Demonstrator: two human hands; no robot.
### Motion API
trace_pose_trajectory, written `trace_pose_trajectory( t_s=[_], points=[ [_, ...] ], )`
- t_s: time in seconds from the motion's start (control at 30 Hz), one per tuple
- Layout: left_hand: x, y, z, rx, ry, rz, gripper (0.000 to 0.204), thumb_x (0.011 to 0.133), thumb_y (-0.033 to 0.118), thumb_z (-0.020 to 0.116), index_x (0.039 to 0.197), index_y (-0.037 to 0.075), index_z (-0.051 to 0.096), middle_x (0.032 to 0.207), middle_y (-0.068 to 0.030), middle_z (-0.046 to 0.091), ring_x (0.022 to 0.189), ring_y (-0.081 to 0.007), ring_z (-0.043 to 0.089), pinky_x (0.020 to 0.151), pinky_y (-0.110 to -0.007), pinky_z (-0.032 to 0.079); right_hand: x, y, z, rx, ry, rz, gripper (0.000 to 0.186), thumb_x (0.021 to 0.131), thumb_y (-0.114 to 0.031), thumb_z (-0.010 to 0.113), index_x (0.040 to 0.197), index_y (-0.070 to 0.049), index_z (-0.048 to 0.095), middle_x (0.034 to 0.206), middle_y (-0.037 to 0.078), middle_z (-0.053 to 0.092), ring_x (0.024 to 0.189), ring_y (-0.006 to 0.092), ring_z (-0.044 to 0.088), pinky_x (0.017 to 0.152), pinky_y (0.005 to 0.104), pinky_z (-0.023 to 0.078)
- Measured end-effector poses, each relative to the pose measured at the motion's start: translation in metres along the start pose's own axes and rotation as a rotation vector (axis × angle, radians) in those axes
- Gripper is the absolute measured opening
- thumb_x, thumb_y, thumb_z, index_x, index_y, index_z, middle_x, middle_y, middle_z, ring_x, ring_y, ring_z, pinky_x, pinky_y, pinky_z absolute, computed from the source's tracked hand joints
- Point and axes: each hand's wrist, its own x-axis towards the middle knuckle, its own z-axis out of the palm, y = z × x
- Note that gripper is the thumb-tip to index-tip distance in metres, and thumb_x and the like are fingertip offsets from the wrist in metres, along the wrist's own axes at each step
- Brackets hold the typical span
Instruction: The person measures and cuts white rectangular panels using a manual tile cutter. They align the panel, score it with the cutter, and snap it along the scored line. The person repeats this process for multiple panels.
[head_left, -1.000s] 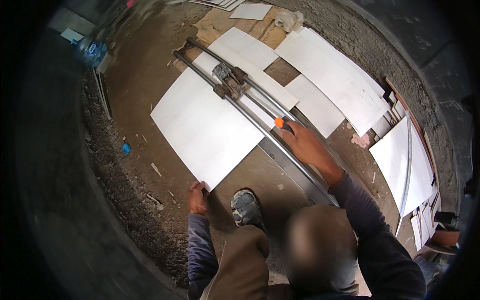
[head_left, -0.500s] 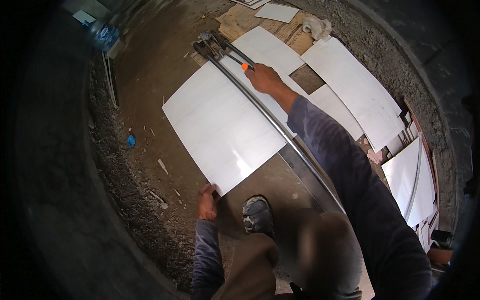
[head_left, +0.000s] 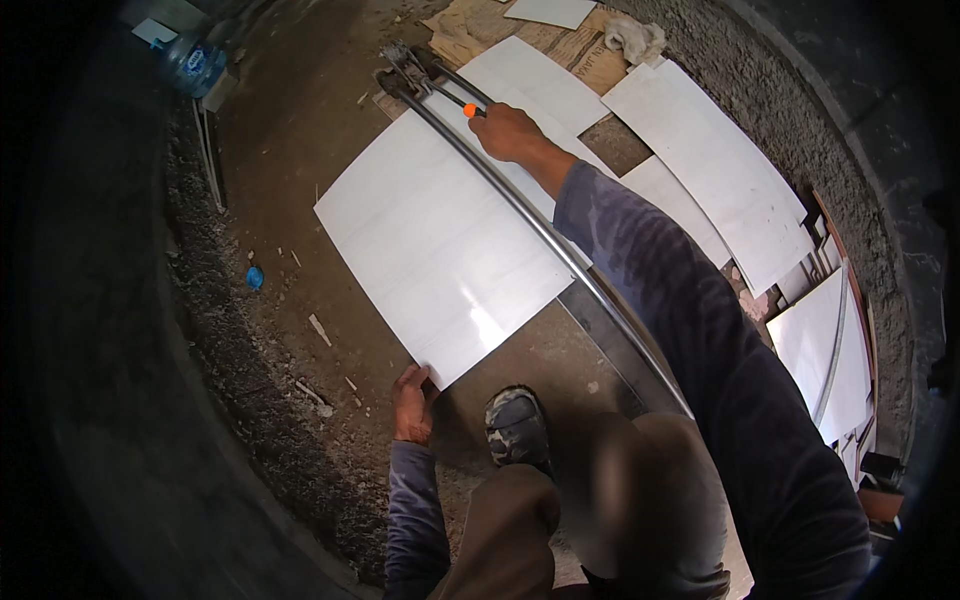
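Observation:
A large white tile (head_left: 430,240) lies under the long metal rails of a manual tile cutter (head_left: 535,222), running from the far left toward my knees. My right hand (head_left: 512,133) is closed around the cutter's handle, which has an orange tip (head_left: 470,110), near the far end. Just beyond it is the cutter's head (head_left: 405,72). My left hand (head_left: 412,405) grips the tile's near left corner between thumb and fingers, some of them hidden by the edge. A strip of the tile shows to the right of the rail.
More white tiles (head_left: 705,170) lie on the right, some overlapping. Flattened cardboard (head_left: 470,30) and a crumpled whitish cloth (head_left: 635,42) are at the back. A blue water jug (head_left: 195,68) stands far left. My shoe (head_left: 516,425) is close to the tile's near edge.
The whole view has shifted slightly. Both hands keep their hold, and neither the tile nor the cutter visibly moves relative to the other.

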Motion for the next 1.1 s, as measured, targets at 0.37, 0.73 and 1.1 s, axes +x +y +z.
trace_pose_trajectory(
  t_s=[0.37,0.73,1.1],
  points=[
    [-0.002,0.003,0.001,0.004,-0.017,-0.004,0.022,0.093,0.017,0.064,0.112,0.004,0.067,0.103,-0.0013,0.067,0.097,-0.0146,0.062,0.080,-0.033,0.051,0.002,-0.003,0.001,-0.018,-0.003,0.030,0.046,0.098,-0.035,0.051,0.114,0.005,0.068,0.120,0.029,0.068,0.115,0.0436,0.065,0.099,0.0487,0.051],
    [0.002,0.001,-0.001,-0.028,-0.018,-0.013,0.015,0.090,0.019,0.065,0.102,0.011,0.069,0.095,0.0027,0.065,0.092,-0.0116,0.060,0.078,-0.033,0.048,-0.012,0.000,-0.004,0.033,-0.029,0.073,0.048,0.099,-0.035,0.050,0.119,0.005,0.066,0.122,0.029,0.067,0.113,0.0440,0.065,0.098,0.0495,0.051],
    [0.016,-0.010,-0.010,-0.034,-0.031,-0.028,0.007,0.089,0.020,0.064,0.094,0.015,0.066,0.090,0.0048,0.062,0.088,-0.0116,0.059,0.078,-0.034,0.048,-0.138,0.058,-0.033,0.070,-0.076,0.103,0.053,0.101,-0.039,0.049,0.116,0.010,0.062,0.110,0.030,0.069,0.104,0.0450,0.067,0.092,0.0516,0.051]
  ],
)
